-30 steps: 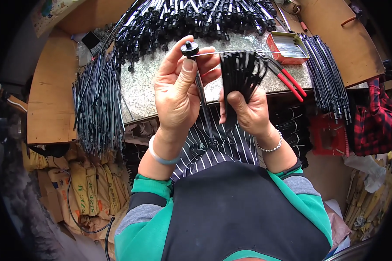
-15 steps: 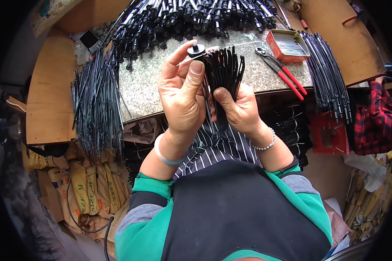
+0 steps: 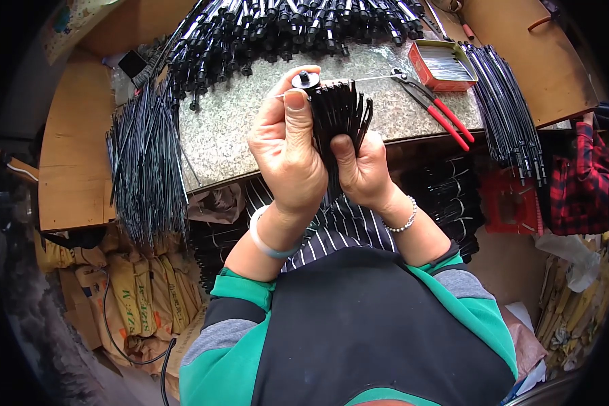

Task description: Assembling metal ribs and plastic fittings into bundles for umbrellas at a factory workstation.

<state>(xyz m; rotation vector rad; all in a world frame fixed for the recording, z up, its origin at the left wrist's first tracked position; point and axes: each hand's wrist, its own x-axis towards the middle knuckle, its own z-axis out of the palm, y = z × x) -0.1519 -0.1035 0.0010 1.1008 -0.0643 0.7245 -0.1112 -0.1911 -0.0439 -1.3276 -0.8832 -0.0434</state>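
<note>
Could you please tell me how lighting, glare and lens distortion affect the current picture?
Head view: the fisheye leaves a black rim and curves the left wooden panel's outer edge; head view: bright glints streak the rod pile; head view: strands in the black bundle at the right hand merge darkly; head view: the pliers look reasonably sharp.

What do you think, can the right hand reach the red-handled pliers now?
Probably yes, if the right hand releases the black strips: the red-handled pliers lie nearby, mostly uncovered.
</note>
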